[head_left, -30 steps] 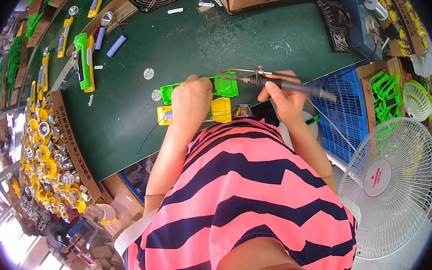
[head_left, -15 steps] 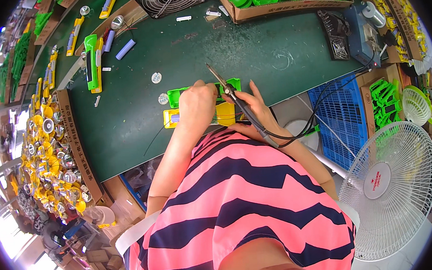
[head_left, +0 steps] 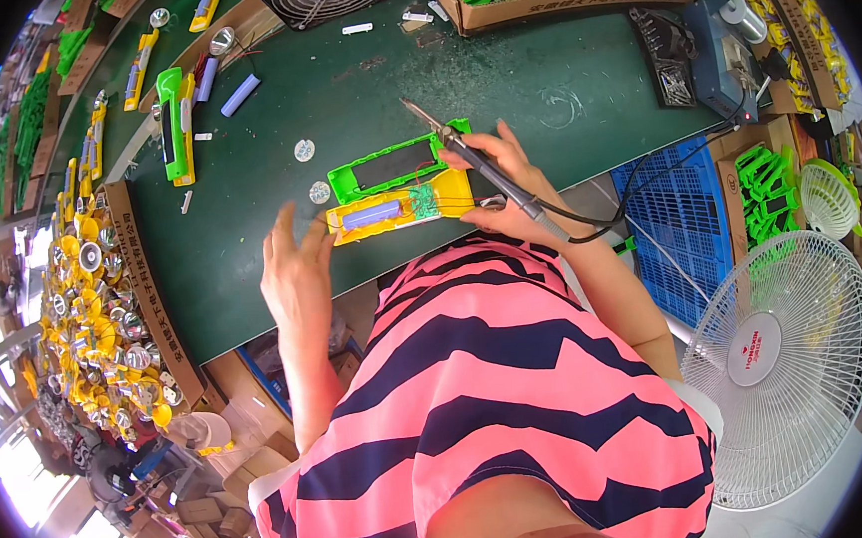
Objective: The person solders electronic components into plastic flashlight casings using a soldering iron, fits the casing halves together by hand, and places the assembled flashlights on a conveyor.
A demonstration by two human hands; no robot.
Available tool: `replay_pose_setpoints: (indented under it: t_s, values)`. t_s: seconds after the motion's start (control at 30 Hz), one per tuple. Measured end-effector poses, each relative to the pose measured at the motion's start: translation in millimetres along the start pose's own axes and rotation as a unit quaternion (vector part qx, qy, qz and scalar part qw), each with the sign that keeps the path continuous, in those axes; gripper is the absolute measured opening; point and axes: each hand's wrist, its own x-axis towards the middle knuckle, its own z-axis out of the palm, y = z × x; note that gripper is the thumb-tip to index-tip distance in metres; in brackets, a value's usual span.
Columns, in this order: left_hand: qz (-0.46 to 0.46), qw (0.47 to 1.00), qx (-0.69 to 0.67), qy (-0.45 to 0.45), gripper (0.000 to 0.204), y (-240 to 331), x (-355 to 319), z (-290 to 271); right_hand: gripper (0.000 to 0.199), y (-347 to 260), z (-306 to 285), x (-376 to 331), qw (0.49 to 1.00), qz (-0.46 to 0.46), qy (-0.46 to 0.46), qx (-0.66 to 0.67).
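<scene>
A soldering iron point(head_left: 497, 176) lies across my right hand point(head_left: 531, 194), held near the thumb, its tip pointing up and left over the bench. Lower fingers of that hand rest at the right end of a yellow flashlight housing half point(head_left: 354, 232). Inside the housing sit a purple cylindrical battery point(head_left: 371, 215) and a green circuit board point(head_left: 425, 200) with thin wires. Just behind it, a green housing half point(head_left: 345, 183) with a dark panel lies alongside. My left hand point(head_left: 293, 271) is open beside the housing's left end, fingers spread and nothing visible in them.
Two round white discs point(head_left: 304, 151) lie on the green bench point(head_left: 246, 192). Loose batteries point(head_left: 240, 95) and another green-and-yellow flashlight point(head_left: 174, 127) are farther left. A soldering station point(head_left: 721, 59) stands far right, its cable running to the iron. Boxes of parts line both sides; a large fan point(head_left: 778, 365) stands right.
My left hand has let go of the housing parts and moved left, uncovering the battery and board. The housings now sit slightly tilted. The iron remains in my right hand.
</scene>
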Motion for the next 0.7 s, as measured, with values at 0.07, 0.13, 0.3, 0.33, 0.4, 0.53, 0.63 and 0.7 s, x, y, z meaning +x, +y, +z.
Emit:
replay_pose_setpoints:
  t_s: [0.07,0.13,0.3,0.33,0.4,0.53,0.63,0.7]
  values:
    - [0.044,0.996,-0.041,0.064,0.022,10.9,5.2,3.7,0.068,-2.1,-0.9,4.3,1.0,0.017,-0.007,0.008]
    - [0.118,0.977,-0.113,0.133,0.03,21.6,6.0,10.2,0.066,-0.1,0.2,2.5,0.999,0.046,-0.002,0.005]
    - [0.091,0.944,-0.306,0.08,0.017,43.6,0.3,42.3,0.063,-7.9,-1.1,-0.8,1.0,0.015,0.021,-0.018]
    - [0.091,0.944,-0.307,0.079,0.017,44.4,0.1,41.9,0.058,-8.8,-1.1,-2.5,0.999,0.008,0.043,-0.018]
    - [0.092,0.955,-0.276,0.061,0.017,45.9,0.4,38.8,0.048,-10.0,0.9,-12.1,0.995,-0.001,0.099,0.014]
    - [0.107,0.964,-0.24,0.038,0.015,47.2,3.9,38.4,0.027,-10.9,5.0,-34.9,0.974,-0.06,0.22,-0.007]
    - [0.142,0.965,-0.217,0.029,0.014,45.4,7.3,36.8,0.023,-5.1,17.7,-56.5,0.969,-0.05,0.241,0.031]
    - [0.157,0.965,-0.209,0.025,0.013,44.8,9.5,34.0,0.022,-1.8,28.7,-63.1,0.944,-0.02,0.308,0.12]
